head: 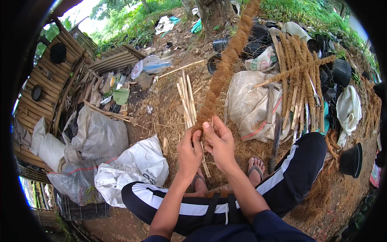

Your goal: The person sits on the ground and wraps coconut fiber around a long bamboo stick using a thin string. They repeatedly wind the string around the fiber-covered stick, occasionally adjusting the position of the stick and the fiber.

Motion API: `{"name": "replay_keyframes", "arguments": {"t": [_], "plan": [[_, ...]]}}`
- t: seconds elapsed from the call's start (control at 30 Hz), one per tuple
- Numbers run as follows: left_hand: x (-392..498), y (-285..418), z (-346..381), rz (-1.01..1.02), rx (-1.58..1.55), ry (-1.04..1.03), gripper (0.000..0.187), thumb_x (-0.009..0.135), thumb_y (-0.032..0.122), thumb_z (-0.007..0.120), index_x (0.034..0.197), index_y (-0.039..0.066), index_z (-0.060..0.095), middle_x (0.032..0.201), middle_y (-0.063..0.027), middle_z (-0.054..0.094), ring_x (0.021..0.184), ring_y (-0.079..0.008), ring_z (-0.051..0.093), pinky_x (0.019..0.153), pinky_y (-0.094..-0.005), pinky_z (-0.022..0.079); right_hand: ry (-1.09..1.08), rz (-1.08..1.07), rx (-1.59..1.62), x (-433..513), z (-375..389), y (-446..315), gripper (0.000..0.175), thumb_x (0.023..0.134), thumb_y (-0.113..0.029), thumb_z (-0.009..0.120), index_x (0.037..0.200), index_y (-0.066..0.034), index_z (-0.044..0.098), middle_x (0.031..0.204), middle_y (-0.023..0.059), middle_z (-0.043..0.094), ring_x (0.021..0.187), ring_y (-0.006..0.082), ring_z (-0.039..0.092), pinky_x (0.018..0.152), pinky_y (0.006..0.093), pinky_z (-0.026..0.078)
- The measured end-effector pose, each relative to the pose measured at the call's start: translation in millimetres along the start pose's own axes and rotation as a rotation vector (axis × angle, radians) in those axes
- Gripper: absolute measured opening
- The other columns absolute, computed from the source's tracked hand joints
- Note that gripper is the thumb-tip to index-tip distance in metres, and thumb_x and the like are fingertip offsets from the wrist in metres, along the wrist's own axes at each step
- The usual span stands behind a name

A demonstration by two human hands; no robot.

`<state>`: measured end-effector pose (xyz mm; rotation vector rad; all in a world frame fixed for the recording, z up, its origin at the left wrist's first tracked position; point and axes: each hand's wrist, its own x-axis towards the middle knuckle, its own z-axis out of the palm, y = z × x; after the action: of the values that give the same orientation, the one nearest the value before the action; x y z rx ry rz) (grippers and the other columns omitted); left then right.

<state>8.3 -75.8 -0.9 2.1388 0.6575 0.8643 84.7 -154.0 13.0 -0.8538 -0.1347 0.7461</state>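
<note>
A long pole wrapped in brown coir fibre (222, 69) slants from the top edge down to my hands. My left hand (190, 148) closes around its lower end, the thumb pressed on the fibre. Beside it, my right hand (220, 140) pinches something thin at the same end, perhaps a wire or string; it is too fine to tell. Several similar coir-wrapped poles (297, 63) lie in a pile at the right, one crossing over the others. A hammer (270, 104) rests on a whitish sack (252, 99), and a machete (275, 139) lies just below it. Scissors (316, 95) lie on the pile.
Split bamboo sticks (186, 99) lie ahead on fibre-strewn soil. Filled sacks (96, 133) and a white sack (139, 163) stand at the left, near a bamboo structure (45, 87). A black pot (350, 160) lies tipped at the right. A tree trunk (214, 16) rises beyond.
</note>
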Motion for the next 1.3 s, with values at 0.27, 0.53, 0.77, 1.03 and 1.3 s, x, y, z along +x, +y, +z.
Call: {"name": "replay_keyframes", "arguments": {"t": [0.27, 0.53, 0.77, 1.03, 1.3], "plan": [[14.3, -8.5, -13.5, -0.23, -0.222, -0.027, 0.037, 0.109, 0.032, 0.052, 0.102, -0.003, 0.064, 0.076, -0.0088, 0.065, 0.058, -0.0184, 0.057, 0.055, -0.034, 0.046, -0.141, -0.11, 0.14, -5.2, 0.3, 0.7, 0.032, 0.111, -0.026, 0.047, 0.125, -0.0016, 0.062, 0.093, -0.002, 0.052, 0.066, 0.0015, 0.041, 0.047, 0.0162, 0.032], [22.8, 6.6, -27.4, -0.704, -0.81, -0.134, 0.035, 0.111, 0.036, 0.047, 0.093, 0.008, 0.055, 0.07, -0.0003, 0.053, 0.047, -0.0048, 0.042, 0.04, -0.0202, 0.031, -0.159, -0.057, 0.029, -0.9, 0.8, 6.1, 0.032, 0.111, -0.025, 0.047, 0.125, -0.0002, 0.063, 0.074, -0.0085, 0.036, 0.055, 0.0006, 0.027, 0.046, 0.0193, 0.021], [18.0, 6.5, -33.0, -0.772, -0.913, -0.226, 0.036, 0.109, 0.041, 0.048, 0.1, 0.007, 0.057, 0.068, -0.0012, 0.051, 0.045, -0.0053, 0.041, 0.038, -0.0195, 0.03, -0.096, 0.177, 0.015, 10.7, -5.0, -7.3, 0.034, 0.109, -0.027, 0.053, 0.131, -0.0022, 0.06, 0.068, -0.0107, 0.032, 0.054, 0.0001, 0.025, 0.046, 0.0193, 0.021], [12.2, -2.9, -46.6, -0.825, -1.08, -0.498, 0.045, 0.109, 0.041, 0.041, 0.093, 0.002, 0.057, 0.062, -0.0019, 0.047, 0.039, -0.0078, 0.037, 0.033, -0.0225, 0.027, -0.374, 0.241, -0.165, 19.0, -25.6, -4.8, 0.017, 0.104, -0.024, 0.064, 0.105, -0.0066, 0.063, 0.068, -0.0103, 0.043, 0.055, 0.0, 0.032, 0.047, 0.021, 0.025], [4.9, -0.6, -14.4, -0.252, -0.09, -0.304, 0.049, 0.111, 0.041, 0.037, 0.109, -0.003, 0.06, 0.072, -0.0213, 0.061, 0.062, -0.0352, 0.062, 0.056, -0.047, 0.047, -0.162, -0.158, -0.553, 17.9, -36.2, 4.9, 0.027, 0.102, -0.022, 0.067, 0.085, -0.0024, 0.062, 0.068, -0.0067, 0.05, 0.065, 0.0026, 0.04, 0.056, 0.0261, 0.032]]}}
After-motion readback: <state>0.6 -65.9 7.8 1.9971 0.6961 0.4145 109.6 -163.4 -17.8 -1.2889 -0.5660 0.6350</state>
